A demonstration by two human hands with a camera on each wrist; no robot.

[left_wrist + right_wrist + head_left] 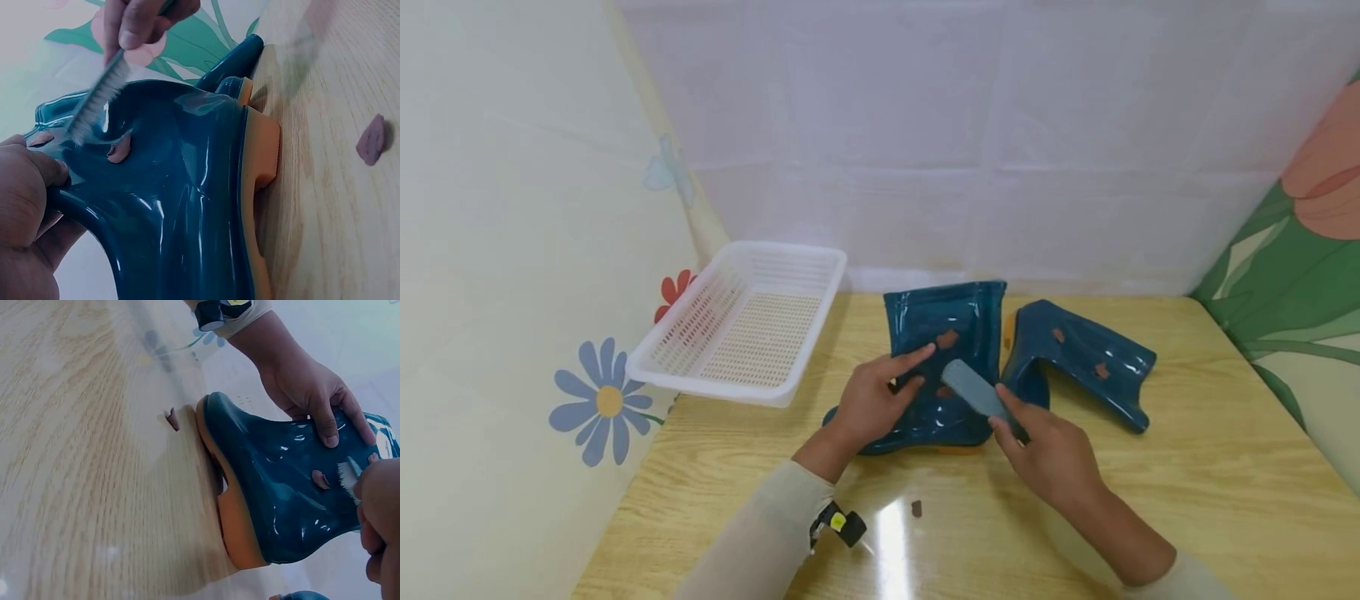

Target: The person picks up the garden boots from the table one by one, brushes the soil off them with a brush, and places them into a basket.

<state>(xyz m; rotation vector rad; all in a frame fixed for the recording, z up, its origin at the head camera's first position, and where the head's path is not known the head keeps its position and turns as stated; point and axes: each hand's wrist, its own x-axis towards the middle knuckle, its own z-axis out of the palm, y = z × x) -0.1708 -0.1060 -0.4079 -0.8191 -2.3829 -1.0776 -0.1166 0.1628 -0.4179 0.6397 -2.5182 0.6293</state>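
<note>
A dark teal rain boot [981, 321] with an orange sole [261, 150] lies on its side on the table. My left hand [872, 400] grips its shaft, thumb on the upper face and other fingers partly hidden. The right hand [1052, 457] holds a brush [973, 388] by its handle, with pale bristles [100, 97] turned down toward the boot. Brownish flakes [947, 338] cling to the shaft; one flake [320, 479] is beside the bristles. To the right lies a second teal boot [1090, 337], also bearing flakes [1102, 371].
A white plastic basket [737, 392] stands at the left, overhanging the table's left edge. One loose brown flake [917, 508] lies on the wooden table [1210, 467] in front of the boot. Cloth hangings [925, 125] enclose the back and sides.
</note>
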